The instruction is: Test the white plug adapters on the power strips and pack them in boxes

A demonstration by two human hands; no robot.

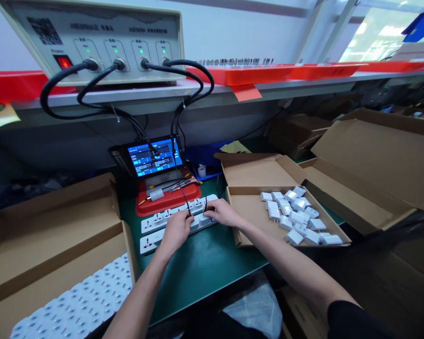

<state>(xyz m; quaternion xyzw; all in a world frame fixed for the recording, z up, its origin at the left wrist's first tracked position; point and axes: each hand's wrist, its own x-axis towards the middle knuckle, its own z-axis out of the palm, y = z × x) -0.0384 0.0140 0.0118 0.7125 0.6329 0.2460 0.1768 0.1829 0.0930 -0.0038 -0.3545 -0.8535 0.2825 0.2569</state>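
Two white power strips [147, 246] lie side by side on the green table, with white charger plugs seated in some sockets. My left hand [177, 230] is closed over the front strip, its fingertips pinching a thin black cable [184, 194] that comes down from above. To its right, my right hand [223, 213] pinches another dark cable [206, 203] at the far end of the strips. Both cable ends are hidden by my fingers. Behind the strips, a red tray [141, 207] bears a white charger [156, 195] and several thin tools.
A tablet screen [155, 157] stands behind the red tray. Above sits a test box [127, 35] with thick black cables. Loose white chargers [298, 216] fill part of the right cardboard box [249, 226]; the left box [56, 212] holds rows of white pieces [85, 299].
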